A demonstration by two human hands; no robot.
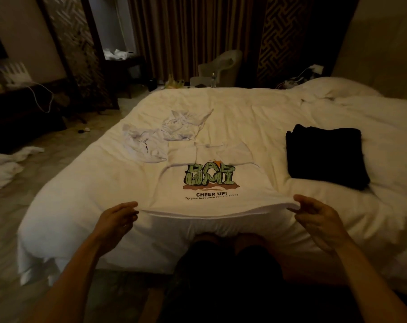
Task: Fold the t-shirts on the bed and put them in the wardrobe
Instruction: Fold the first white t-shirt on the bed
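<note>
Standing at the near edge of the bed [291, 106], knees against the duvet. Holding the printed tee [212, 183] by its near hem, one corner to each side.

With the left grip [118, 217], pinching the hem's left corner: fingers curled in and nearly closed, nothing but cloth between thumb and fingertips. With the right grip [314, 215], pinching the right corner the same way, thumb on top, fingers bent beneath, parted only by the fabric. Holding the hem taut between the two, lifted just clear of the duvet, with a shadowed gap beneath.

Beyond the hem, lying flat and face up on the bed: green lettering and "CHEER UP!" readable, collar toward the far side, sleeves spread.

Past the collar, to the left: a crumpled white tee [146, 145] just beside the left sleeve, and a second crumpled tee [184, 124] touching it. To the right, well apart from the printed tee: a folded black stack [326, 157]. At the far right, a pillow [337, 89]. On the floor at left, a white cloth heap [4, 164]. Behind the bed, a pale chair [221, 66] before brown curtains [186, 31].
</note>
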